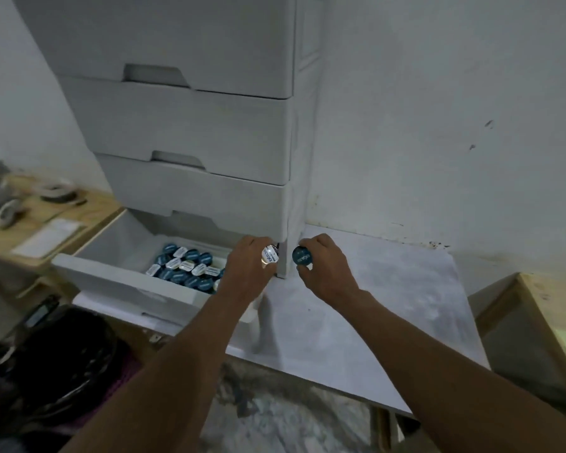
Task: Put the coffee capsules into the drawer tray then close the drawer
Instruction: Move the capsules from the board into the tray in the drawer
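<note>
The bottom drawer (pixel 111 276) of a white plastic drawer unit (pixel 190 132) is pulled out to the left. Several blue and white coffee capsules (pixel 187 268) lie in its right part. My left hand (pixel 247 273) hovers over the drawer's right end, gripping a white-lidded capsule (pixel 270 255). My right hand (pixel 324 269) is to the right of the unit's front corner, above the white tabletop, holding a blue-lidded capsule (pixel 302 255). Both lids face the camera.
The unit stands on a white table (pixel 389 305) against a white wall. A wooden desk (pixel 36 220) with papers and grey items is at left. A wooden box edge (pixel 543 308) is at right. Dark bags (pixel 62 361) lie on the floor at lower left.
</note>
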